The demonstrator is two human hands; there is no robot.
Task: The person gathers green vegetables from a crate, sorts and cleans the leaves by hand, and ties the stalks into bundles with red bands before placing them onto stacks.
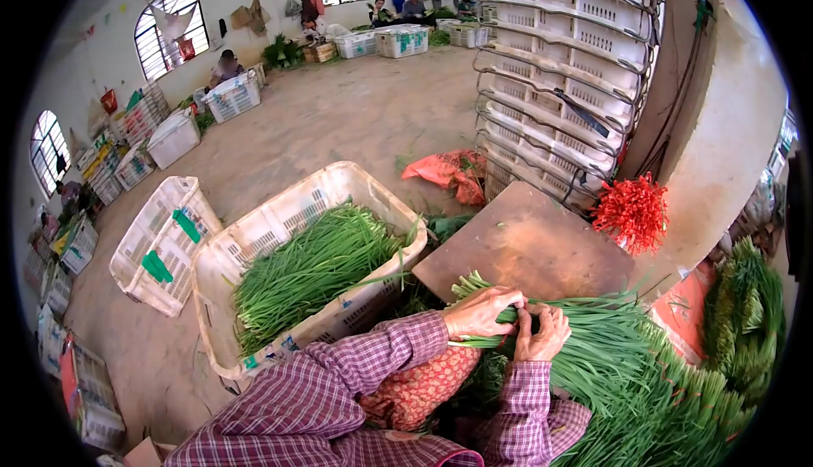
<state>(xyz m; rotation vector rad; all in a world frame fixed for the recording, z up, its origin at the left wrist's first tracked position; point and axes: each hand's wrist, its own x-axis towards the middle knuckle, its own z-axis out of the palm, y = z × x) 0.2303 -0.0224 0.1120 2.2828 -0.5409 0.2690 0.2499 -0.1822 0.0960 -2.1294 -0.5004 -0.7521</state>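
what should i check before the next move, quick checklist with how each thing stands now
1. Left hand on the bunch: ok, gripping near its stalk ends.
2. Right hand placed: ok, close beside the left at the bunch; exactly what its fingers pinch cannot be seen.
3. Bunch tied: cannot tell, the hands cover its middle.
4. Red strips nearby: looks ok, beside the board.
5. Loose leaves kept apart from the bunch: not ok, the heap spreads right up to the right hand.
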